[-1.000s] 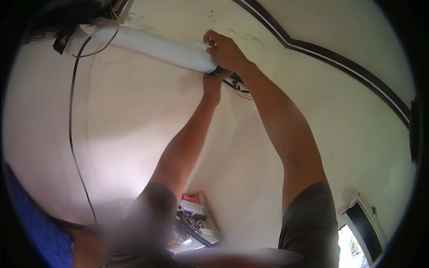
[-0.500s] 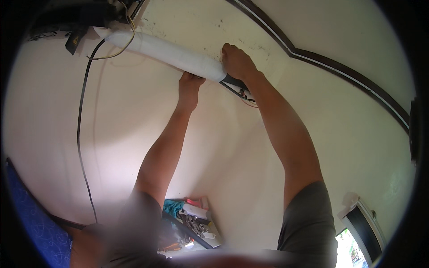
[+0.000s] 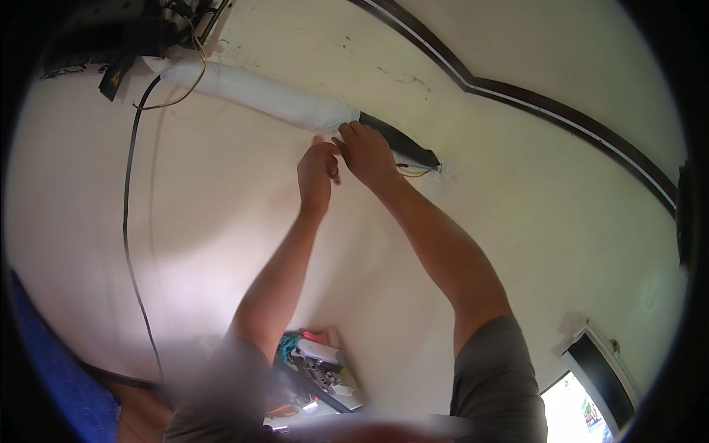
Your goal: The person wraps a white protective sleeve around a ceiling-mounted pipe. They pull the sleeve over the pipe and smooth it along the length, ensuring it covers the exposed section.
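A long bundle wrapped in white tape (image 3: 258, 96) runs slantwise along the wall, with a bare black foam-covered length (image 3: 399, 136) at its right end. My right hand (image 3: 365, 151) is closed at the lower edge of the wrapping's right end, its fingertips bent against the white tape. Just left of it and below the bundle is my left hand (image 3: 316, 173), fingers curled; what lies inside them, if anything, is hidden. Thin wires (image 3: 416, 173) show under the black length, where it meets a rough patch of wall (image 3: 441, 173).
A dark unit with loose wires (image 3: 140, 37) hangs at the upper left. From there a black cable (image 3: 127, 221) drops down the wall. Below my arms sits a container of tools and cloth (image 3: 321, 362). Brown trim (image 3: 532, 111) crosses the upper right; blue fabric (image 3: 52, 369) is lower left.
My right hand has moved down and left from the bundle's upper side to its lower edge, uncovering the black length. My left hand has dropped slightly away from the underside.
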